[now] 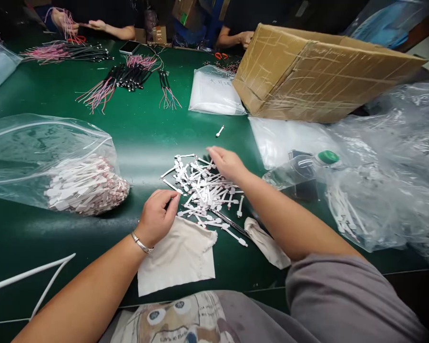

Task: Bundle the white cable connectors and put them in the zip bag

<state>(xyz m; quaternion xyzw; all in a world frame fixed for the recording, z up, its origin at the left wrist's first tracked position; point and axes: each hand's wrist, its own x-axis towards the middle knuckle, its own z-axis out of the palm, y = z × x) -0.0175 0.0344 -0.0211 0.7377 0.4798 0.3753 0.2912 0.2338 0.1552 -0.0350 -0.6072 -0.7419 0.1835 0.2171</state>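
A loose pile of short white cable pieces with small connector ends (207, 186) lies on the green table between my hands. My left hand (159, 214) is at the pile's near left edge, thumb and forefinger pinched together beside one white piece; whether they grip it is hidden. Over the pile's far right edge is my right hand (227, 163), slightly blurred, its fingers stretched out with nothing visible in them. Black-and-silver tweezers (232, 223) lie partly under the pieces. A cream cloth (178, 257) is spread just below my left hand.
A clear bag (89, 183) of similar white pieces stands left. One single piece (219, 131) lies beyond the pile. A cardboard box (286, 76), plastic bags (379, 166) and a crumpled cloth (266, 243) are right. Wire bundles (132, 76) lie before co-workers' hands.
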